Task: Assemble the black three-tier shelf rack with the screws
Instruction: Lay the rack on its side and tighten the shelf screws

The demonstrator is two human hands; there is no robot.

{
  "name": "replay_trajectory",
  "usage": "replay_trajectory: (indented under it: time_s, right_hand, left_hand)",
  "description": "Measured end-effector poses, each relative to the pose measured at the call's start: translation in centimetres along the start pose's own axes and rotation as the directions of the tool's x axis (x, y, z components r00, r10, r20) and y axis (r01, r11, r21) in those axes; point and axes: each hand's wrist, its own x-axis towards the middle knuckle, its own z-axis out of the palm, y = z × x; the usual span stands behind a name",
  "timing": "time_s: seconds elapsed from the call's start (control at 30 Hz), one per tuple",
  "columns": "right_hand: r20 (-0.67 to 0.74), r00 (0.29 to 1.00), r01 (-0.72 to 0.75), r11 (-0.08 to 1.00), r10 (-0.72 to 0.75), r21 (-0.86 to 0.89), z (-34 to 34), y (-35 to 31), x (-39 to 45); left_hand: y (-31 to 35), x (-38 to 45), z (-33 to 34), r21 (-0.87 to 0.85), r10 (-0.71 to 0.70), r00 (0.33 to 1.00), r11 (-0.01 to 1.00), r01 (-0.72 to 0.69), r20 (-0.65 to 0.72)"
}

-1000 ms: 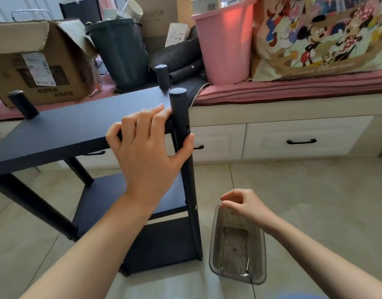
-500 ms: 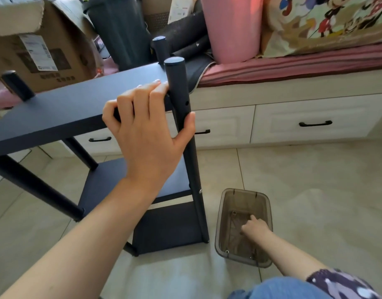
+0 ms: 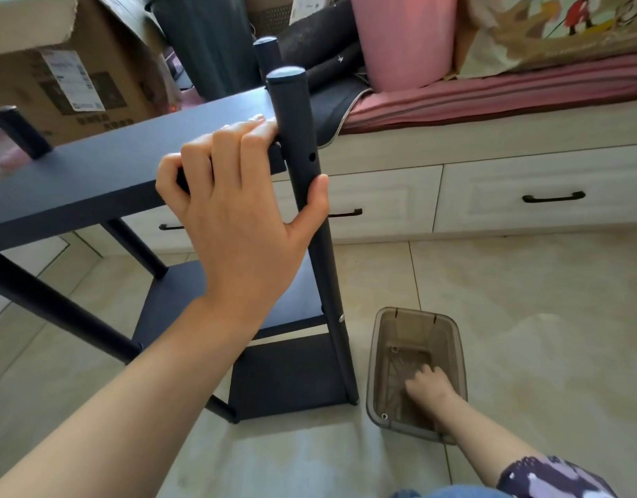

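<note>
The black three-tier rack (image 3: 94,167) stands on the tiled floor, left of centre. My left hand (image 3: 237,210) grips the front edge of its top shelf, thumb against the front right post (image 3: 299,131). That post shows an empty hole (image 3: 312,157) at top-shelf height and a silver screw (image 3: 341,318) at the middle shelf (image 3: 173,310). My right hand (image 3: 428,388) reaches down into a clear brownish plastic box (image 3: 378,354) on the floor beside the rack's foot. Its fingertips touch the box bottom; whether they hold anything is hidden.
A white drawer bench (image 3: 525,195) with a pink cushion runs behind the rack. On it sit a cardboard box (image 3: 58,66), a dark bin (image 3: 209,41), a pink bin (image 3: 403,37) and a printed bag. Tiled floor lies to the right of the plastic box.
My right hand went from the box's rim down to its bottom and has shifted toward the near end. My head has leaned in closer. The left hand keeps its grip.
</note>
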Motion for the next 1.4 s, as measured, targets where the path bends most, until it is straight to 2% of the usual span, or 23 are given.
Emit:
replay_trajectory:
  time_s: [0.13, 0.27, 0.4, 0.5, 0.6, 0.7, 0.9, 1.03, 1.1, 1.23, 1.33, 1.4]
  right_hand:
    - [-0.103, 0.993, 0.082, 0.978, -0.063, 0.193, -2.5, 0.4, 0.3]
    - [-0.206, 0.974, 0.191, 0.824, -0.092, 0.533, -4.9, 0.7, -0.6]
    - [-0.252, 0.967, 0.204, 0.692, -0.033, 0.693, -7.2, 1.3, -3.2]
    - [-0.352, 0.936, 0.257, 0.658, 0.013, 0.708, -9.8, 1.7, -6.3]
    - [-0.427, 0.904, 0.339, 0.562, 0.029, 0.754, -13.8, 1.6, -10.4]
    - [-0.531, 0.847, 0.44, 0.514, 0.034, 0.736, -18.5, 0.8, -15.0]
    - [-0.734, 0.634, 0.682, 0.272, 0.242, 0.679, -27.4, -1.4, -24.1]
    - [-0.746, 0.521, 0.799, 0.071, 0.414, 0.597, -32.0, -3.2, -27.9]
    - [-0.756, 0.471, 0.833, 0.053, 0.455, 0.551, -33.1, -4.5, -28.6]
    - [-0.787, 0.388, 0.867, 0.1, 0.48, 0.488, -32.5, -6.7, -28.6]
    - [-0.799, 0.363, 0.871, 0.132, 0.479, 0.474, -31.7, -7.0, -28.3]
    - [-0.797, 0.369, 0.867, 0.131, 0.478, 0.48, -31.3, -6.9, -28.1]
  left_hand:
    - [0.0, 0.1, 0.0, -0.014, 0.004, 1.0, 1.0, -0.004, -0.002]
    - [0.0, 0.1, -0.3, -0.036, -0.006, 1.0, 0.999, 0.007, 0.02]
    - [-0.2, 0.2, -0.7, -0.049, 0.001, 0.999, 0.999, 0.001, 0.052]
    - [-0.4, 0.3, -1.1, -0.044, 0.026, 0.995, 0.999, -0.022, 0.095]
    - [-0.5, 0.4, -1.6, -0.046, 0.016, 0.987, 0.999, -0.009, 0.158]
    - [-0.6, 0.4, -2.3, -0.068, 0.02, 0.98, 0.998, -0.006, 0.2]
    - [-1.4, 0.2, -3.4, -0.106, 0.027, 0.978, 0.994, -0.005, 0.205]
    - [-2.6, -0.2, -4.3, -0.106, 0.031, 0.975, 0.994, -0.008, 0.22]
    - [-3.2, -0.3, -4.7, -0.113, 0.035, 0.974, 0.994, -0.009, 0.222]
    - [-4.4, -0.5, -5.2, -0.186, 0.078, 0.979, 0.982, -0.042, 0.189]
    - [-5.2, -0.7, -5.6, -0.31, 0.087, 0.989, 0.95, -0.045, 0.123]
    - [-5.3, -0.9, -6.1, -0.451, 0.02, 0.998, 0.892, 0.012, 0.065]
